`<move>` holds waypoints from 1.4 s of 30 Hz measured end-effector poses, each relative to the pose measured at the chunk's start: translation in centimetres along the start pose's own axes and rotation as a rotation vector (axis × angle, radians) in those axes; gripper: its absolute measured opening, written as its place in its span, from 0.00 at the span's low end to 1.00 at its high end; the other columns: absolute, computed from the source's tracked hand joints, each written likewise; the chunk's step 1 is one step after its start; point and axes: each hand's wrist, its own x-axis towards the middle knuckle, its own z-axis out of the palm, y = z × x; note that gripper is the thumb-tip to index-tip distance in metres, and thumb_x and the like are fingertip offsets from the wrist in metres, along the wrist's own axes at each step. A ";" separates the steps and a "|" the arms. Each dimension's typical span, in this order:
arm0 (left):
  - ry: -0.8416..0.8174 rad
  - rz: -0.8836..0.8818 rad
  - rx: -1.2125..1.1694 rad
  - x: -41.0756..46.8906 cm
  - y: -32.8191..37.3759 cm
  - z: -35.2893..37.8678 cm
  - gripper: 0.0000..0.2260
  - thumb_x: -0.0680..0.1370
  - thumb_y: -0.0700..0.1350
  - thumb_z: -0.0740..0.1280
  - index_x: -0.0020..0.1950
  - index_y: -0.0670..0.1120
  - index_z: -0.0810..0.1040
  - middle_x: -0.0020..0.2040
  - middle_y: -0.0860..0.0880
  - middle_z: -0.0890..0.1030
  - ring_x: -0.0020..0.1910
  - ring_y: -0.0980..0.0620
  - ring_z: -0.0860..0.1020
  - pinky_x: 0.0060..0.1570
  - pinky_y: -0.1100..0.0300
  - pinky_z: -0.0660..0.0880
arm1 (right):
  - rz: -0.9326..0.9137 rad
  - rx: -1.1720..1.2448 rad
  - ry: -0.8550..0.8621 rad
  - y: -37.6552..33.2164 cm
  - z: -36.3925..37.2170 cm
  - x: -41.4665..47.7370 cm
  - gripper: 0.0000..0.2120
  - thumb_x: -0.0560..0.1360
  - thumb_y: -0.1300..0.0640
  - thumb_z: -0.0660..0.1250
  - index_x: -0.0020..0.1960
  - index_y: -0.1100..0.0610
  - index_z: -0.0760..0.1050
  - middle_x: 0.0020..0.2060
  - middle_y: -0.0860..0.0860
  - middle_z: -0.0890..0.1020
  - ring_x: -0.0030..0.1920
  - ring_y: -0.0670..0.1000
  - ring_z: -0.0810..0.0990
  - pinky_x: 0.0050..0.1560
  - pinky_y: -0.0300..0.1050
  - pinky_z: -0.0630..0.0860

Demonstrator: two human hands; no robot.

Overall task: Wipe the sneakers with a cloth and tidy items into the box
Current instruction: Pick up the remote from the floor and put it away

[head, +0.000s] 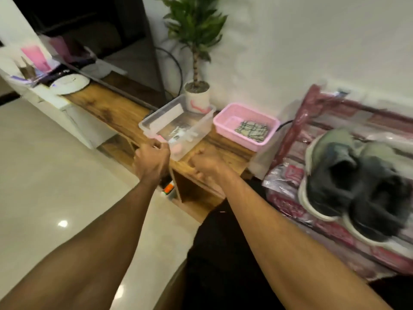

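A room in a home: a low wooden counter [107, 106] with open cubbies runs along a white wall [312, 41] above glossy floor tiles [44, 164]. On it stand a potted plant [196, 63], a pink basket [234, 135] and a clear storage box [190, 144]. Sneakers [348, 180] sit to the right.

Indoor light moderate, warm. Two glare spots on glossy floor [63, 223], lower left. White wall [312, 52] bright, evenly lit. Recess [89, 19] at top left near black. Motion blur throughout, heaviest on sneakers [357, 182], left hand [152, 162], right hand [207, 164]. Wide-angle stretch toward frame edges.
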 end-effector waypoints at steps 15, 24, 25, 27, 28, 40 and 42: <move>-0.260 0.646 -0.394 -16.7 28.3 6.1 0.10 0.69 0.52 0.58 0.39 0.49 0.75 0.34 0.51 0.80 0.36 0.44 0.80 0.40 0.51 0.76 | -0.297 0.284 0.912 -0.7 -26.4 -14.0 0.11 0.71 0.65 0.67 0.36 0.51 0.79 0.38 0.49 0.84 0.39 0.54 0.84 0.45 0.54 0.83; -0.820 0.907 -0.532 -36.2 34.2 12.5 0.06 0.69 0.53 0.62 0.40 0.54 0.76 0.33 0.51 0.79 0.32 0.46 0.81 0.36 0.46 0.80 | -0.203 0.312 1.300 10.3 -39.4 -28.4 0.07 0.71 0.67 0.68 0.43 0.56 0.81 0.40 0.50 0.84 0.35 0.52 0.84 0.33 0.43 0.79; -0.866 0.946 -0.521 -38.1 34.2 13.0 0.05 0.71 0.52 0.63 0.41 0.54 0.77 0.35 0.52 0.80 0.33 0.48 0.81 0.37 0.46 0.80 | -0.176 0.328 1.343 11.9 -40.1 -29.6 0.08 0.70 0.67 0.68 0.41 0.55 0.81 0.39 0.50 0.84 0.34 0.52 0.83 0.33 0.43 0.79; -0.960 0.999 -0.493 -42.2 34.1 14.2 0.04 0.72 0.51 0.63 0.43 0.54 0.77 0.37 0.52 0.80 0.36 0.50 0.81 0.39 0.47 0.80 | -0.113 0.365 1.423 15.5 -41.1 -32.2 0.07 0.70 0.67 0.68 0.42 0.56 0.80 0.38 0.51 0.84 0.32 0.51 0.83 0.33 0.44 0.80; -1.011 0.997 -0.484 -44.1 33.9 14.8 0.04 0.72 0.51 0.63 0.43 0.54 0.77 0.37 0.52 0.80 0.36 0.50 0.81 0.40 0.48 0.80 | -0.087 0.386 1.449 17.2 -41.3 -33.3 0.07 0.71 0.67 0.67 0.44 0.57 0.81 0.38 0.52 0.84 0.32 0.51 0.83 0.33 0.44 0.80; -1.475 1.021 -0.107 -60.3 24.6 22.4 0.02 0.74 0.50 0.67 0.46 0.56 0.77 0.40 0.50 0.82 0.36 0.52 0.81 0.40 0.53 0.80 | 0.318 0.656 1.654 38.5 -37.9 -41.0 0.06 0.75 0.65 0.66 0.48 0.58 0.80 0.40 0.53 0.83 0.36 0.52 0.83 0.34 0.44 0.80; -1.524 1.031 -0.040 -61.8 22.6 24.1 0.02 0.75 0.50 0.67 0.47 0.55 0.76 0.41 0.50 0.80 0.38 0.51 0.81 0.43 0.50 0.81 | 0.397 0.717 1.674 42.0 -36.7 -41.4 0.06 0.75 0.65 0.66 0.46 0.57 0.80 0.40 0.54 0.84 0.35 0.52 0.82 0.36 0.48 0.82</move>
